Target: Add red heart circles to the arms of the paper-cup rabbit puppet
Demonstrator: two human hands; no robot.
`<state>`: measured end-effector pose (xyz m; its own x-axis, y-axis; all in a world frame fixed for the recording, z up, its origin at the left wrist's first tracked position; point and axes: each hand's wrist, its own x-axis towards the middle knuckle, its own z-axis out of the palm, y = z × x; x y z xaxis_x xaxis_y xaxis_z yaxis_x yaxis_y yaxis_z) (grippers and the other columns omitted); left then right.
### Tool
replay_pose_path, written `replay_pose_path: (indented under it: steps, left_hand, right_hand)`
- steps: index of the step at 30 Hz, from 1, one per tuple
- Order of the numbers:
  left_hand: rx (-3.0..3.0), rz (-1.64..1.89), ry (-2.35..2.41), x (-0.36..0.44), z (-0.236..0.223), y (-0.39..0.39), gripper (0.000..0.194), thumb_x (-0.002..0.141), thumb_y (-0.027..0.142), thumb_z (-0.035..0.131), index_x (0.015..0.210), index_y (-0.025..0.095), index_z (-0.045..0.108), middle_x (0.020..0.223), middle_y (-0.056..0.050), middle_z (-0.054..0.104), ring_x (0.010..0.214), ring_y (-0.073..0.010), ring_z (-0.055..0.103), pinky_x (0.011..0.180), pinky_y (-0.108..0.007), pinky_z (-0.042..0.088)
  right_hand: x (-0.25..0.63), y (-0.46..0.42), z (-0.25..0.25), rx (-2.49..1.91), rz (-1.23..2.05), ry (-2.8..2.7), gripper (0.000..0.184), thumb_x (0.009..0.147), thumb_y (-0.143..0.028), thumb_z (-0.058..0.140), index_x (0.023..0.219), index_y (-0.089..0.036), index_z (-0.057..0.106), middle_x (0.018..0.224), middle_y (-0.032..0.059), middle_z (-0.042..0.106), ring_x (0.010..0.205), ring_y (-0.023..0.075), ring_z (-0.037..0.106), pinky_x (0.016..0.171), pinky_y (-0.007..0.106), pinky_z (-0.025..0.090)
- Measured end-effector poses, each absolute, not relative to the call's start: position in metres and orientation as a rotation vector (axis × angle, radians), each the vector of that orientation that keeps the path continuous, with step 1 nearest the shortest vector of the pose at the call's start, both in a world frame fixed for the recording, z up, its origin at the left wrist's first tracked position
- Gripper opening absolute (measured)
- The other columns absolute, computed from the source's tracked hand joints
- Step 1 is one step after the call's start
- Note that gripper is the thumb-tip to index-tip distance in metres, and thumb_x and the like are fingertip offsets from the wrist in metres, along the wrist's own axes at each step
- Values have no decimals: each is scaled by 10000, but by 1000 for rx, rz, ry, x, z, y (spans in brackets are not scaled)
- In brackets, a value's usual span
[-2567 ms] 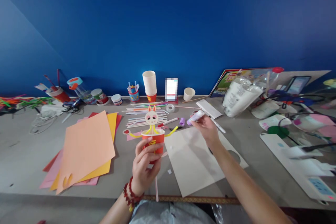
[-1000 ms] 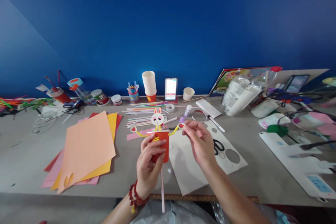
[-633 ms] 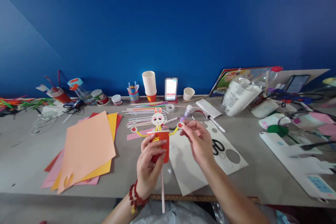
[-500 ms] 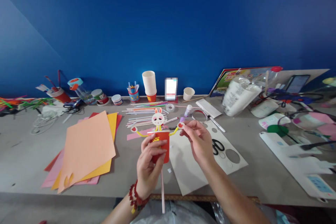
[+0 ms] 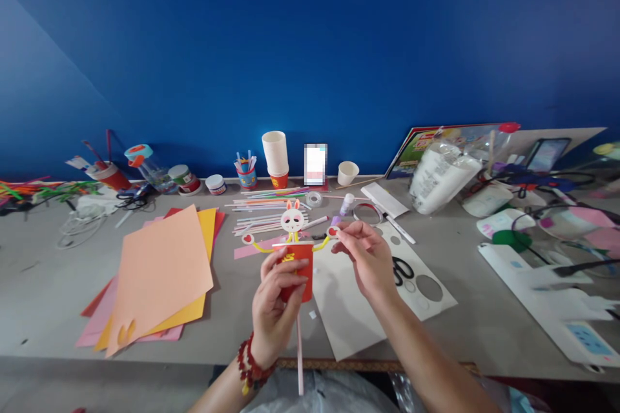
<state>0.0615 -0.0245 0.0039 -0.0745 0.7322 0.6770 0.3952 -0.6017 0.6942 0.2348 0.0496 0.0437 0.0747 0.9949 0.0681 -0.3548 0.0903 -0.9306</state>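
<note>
My left hand [image 5: 278, 297] is wrapped round a red paper cup [image 5: 304, 271] held above the desk. A white paper bunny head [image 5: 292, 221] with pink-orange ears rises over the cup's rim. Two yellow arms reach out sideways from the cup, each ending in a white paper disc with a red heart. My right hand [image 5: 365, 261] pinches the right-hand disc [image 5: 333, 232] between thumb and fingers; the left-hand disc [image 5: 248, 239] hangs free. From the cup's underside a pale pink straw [image 5: 299, 361] points down toward my lap.
Coloured paper sheets [image 5: 165, 271] lie at the left. On the right, white card [image 5: 349, 322] with cut-out holes bears black-handled scissors [image 5: 403, 271]. Straws [image 5: 261, 203], a tape roll [image 5: 314, 199] and stacked cups [image 5: 275, 155] stand behind. A power strip [image 5: 537, 310] lies far right.
Almost nothing differs. The bunny head and cup sit very slightly lower, and both hands keep their grip.
</note>
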Motion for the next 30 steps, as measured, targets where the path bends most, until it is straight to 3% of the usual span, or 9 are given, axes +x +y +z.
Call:
replay_pose_path:
  steps: [11,21,30]
  left_hand:
    - [1944,1727,1201,60,3,-25,201,879,48,580,977,211,646,1133,-85,728,1303,-278,510,1063,-552,416]
    - [2085,1740,1225,61,8,-26,212,862,34,580,967,207,644,1101,-85,744,1223,-276,570,1029,-543,445]
    - [2092,1748,1236,60,9,-27,197,861,44,583,954,207,646,1087,-87,751,1220,-281,580,1030,-541,448]
  right_hand:
    - [233,50,44,-880,1259,-943,228,710,-317,836,682,-192,648,876,29,680,649,137,631,576,289,575]
    - [232,44,53,-872,1332,-1086,222,784,-373,784,860,-206,658,947,52,698,682,135,616,579,254,569]
    - [233,48,45,-911,1348,-1079,196,770,-386,798,772,-205,723,830,32,741,602,128,603,583,265,543]
